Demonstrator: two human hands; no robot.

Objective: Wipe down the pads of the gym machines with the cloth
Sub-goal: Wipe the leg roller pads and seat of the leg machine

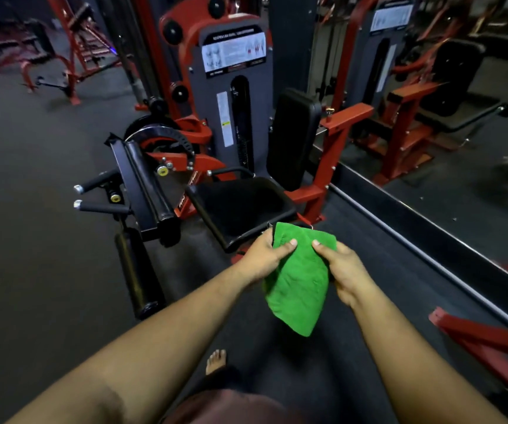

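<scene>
While both hands held the green microfibre cloth [300, 280] out in front of the body, the seat pad [240, 206] of the leg-extension machine [234, 96] lay just beyond and a little to the left of them, lower and farther from the camera. The left hand [261, 258] gripped the cloth's upper left edge, thumb laid across the front and the fingers [268, 237] curled behind; the right hand [343, 270] pinched the upper right edge the same way, thumb on the front face. The cloth hung folded between them, its long axis running down and slightly rightward from the hands toward the floor [47, 240], its top edge overlapping the near corner of the seat pad as seen from the head camera; whether it touched the pad could not be told.

The left hand stood nearer the seat pad, closest to its front corner. The upright back pad [292, 136] rose behind the seat, farther off and more in line with the right hand. The padded leg rollers [138, 270] sat well to the left, near the floor. In my judgement no pad showed wiping under way, and the coming move called for a short reach forward and down, with the cloth flattened onto the seat.
</scene>
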